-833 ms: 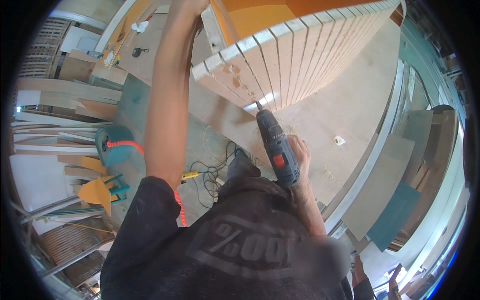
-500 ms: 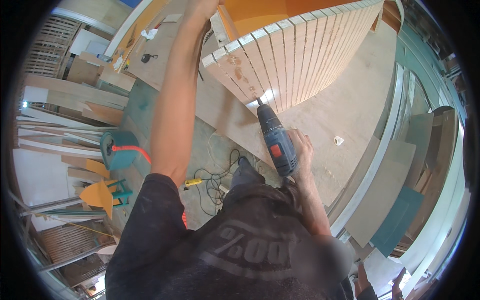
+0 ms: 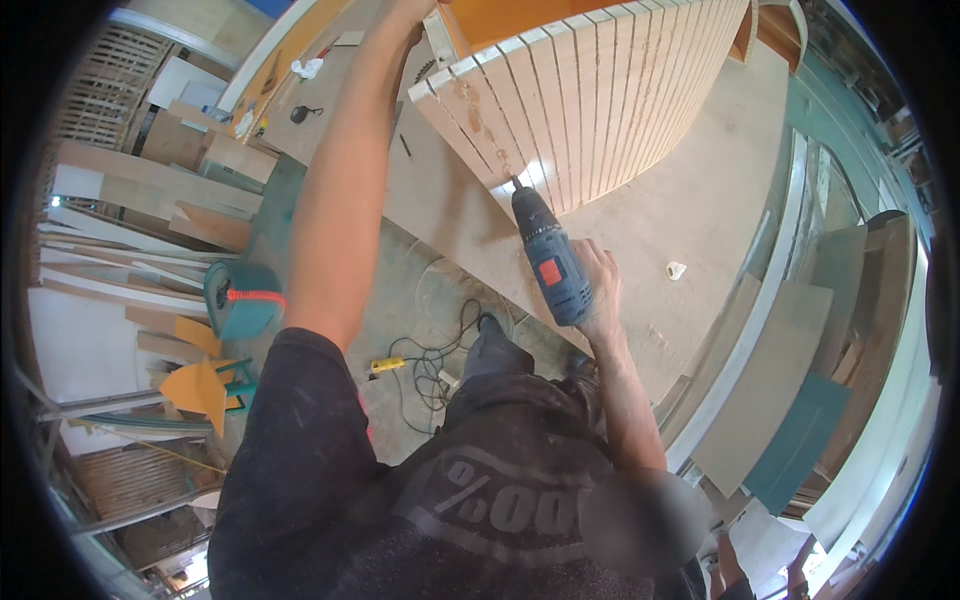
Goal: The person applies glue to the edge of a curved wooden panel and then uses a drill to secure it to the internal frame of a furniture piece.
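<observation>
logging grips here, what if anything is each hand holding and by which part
The right hand holds the drill near its rear, likely by the handle, hidden from view. Whether the partly cut-off left hand holds anything cannot be told.

The slotted panel (image 3: pixel 580 110) is sitting higher in view, showing less of its orange inner surface (image 3: pixel 520 20). The drill (image 3: pixel 548 258) and right hand (image 3: pixel 600 283) are riding up with it. A thin dark stick (image 3: pixel 405 146) is showing clear of the left forearm (image 3: pixel 340 215).
</observation>
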Demonstrator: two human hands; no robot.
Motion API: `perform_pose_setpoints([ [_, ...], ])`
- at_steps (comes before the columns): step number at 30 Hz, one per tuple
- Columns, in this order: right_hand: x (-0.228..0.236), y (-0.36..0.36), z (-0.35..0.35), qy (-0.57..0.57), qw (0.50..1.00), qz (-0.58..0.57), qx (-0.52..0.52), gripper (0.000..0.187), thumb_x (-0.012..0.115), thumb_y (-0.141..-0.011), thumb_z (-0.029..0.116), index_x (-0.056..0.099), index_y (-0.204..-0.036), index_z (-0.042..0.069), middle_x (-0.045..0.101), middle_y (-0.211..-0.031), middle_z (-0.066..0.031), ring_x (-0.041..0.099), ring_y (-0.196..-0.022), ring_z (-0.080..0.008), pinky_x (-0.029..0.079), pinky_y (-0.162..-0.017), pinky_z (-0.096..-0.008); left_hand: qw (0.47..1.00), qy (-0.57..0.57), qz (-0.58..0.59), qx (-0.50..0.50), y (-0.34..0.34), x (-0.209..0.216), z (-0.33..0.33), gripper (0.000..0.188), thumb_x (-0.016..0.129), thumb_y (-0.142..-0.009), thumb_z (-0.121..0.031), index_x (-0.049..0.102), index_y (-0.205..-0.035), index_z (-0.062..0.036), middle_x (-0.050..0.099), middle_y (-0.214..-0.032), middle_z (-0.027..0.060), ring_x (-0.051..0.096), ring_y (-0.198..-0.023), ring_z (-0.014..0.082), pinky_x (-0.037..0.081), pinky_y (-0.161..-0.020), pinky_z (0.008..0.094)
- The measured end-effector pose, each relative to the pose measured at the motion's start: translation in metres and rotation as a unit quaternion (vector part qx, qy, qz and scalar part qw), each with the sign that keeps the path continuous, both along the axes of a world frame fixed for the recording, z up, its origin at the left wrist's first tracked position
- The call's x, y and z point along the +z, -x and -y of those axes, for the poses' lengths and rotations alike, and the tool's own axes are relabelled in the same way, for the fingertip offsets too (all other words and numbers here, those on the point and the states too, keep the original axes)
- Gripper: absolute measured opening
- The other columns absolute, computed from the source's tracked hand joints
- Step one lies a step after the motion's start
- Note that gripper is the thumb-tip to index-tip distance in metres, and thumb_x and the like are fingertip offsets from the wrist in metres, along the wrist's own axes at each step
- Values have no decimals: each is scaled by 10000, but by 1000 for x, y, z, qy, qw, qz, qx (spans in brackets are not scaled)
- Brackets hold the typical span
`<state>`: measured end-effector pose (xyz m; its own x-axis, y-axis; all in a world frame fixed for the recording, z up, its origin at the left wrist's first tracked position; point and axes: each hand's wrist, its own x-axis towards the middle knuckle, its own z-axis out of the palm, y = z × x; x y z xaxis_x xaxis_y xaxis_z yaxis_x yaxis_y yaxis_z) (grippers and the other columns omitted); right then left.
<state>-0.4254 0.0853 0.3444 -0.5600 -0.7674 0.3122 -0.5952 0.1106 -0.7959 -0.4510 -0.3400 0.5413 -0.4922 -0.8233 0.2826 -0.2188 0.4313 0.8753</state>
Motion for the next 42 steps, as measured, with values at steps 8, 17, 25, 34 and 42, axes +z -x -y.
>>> perform_pose_setpoints([
  [8,-46,-29,-67,54,990,128,-5,190,682,-859,115,703,-1031,38,695,-951,-129,682,-898,-292,509,-820,-351,999,11,37,-22,-15,18,-27,348,637,-696,-176,669,-967,41,681,-894,153,655,-759,286,540,-693,426],
  [17,-91,-76,-32,174,689,699,-80,121,680,-907,104,661,-1000,29,687,-879,-79,618,-731,-137,531,-686,-306,992,-84,76,-54,-36,42,-92,475,631,-737,-269,642,-1133,-8,692,-952,160,687,-783,294,577,-723,422],
  [25,-117,-115,15,260,592,755,-105,165,686,-880,106,625,-1018,39,680,-867,-93,628,-729,-148,539,-695,-313,989,-146,-1,-14,-42,48,-197,529,608,-782,-341,641,-1188,-4,697,-988,176,705,-790,290,600,-689,404],
  [34,-118,-118,26,270,610,736,-114,146,664,-891,126,646,-997,27,681,-871,-86,624,-722,-148,532,-688,-307,990,-60,79,-104,-31,39,-92,486,617,-778,-317,662,-1117,28,696,-978,187,694,-768,299,589,-691,391],
  [42,-125,-116,28,263,640,711,-125,108,661,-893,108,627,-965,35,659,-803,-80,628,-661,-157,529,-649,-310,986,-71,140,-46,-28,44,-86,505,637,-752,-249,638,-1145,67,686,-996,233,674,-721,303,554,-632,390],
])
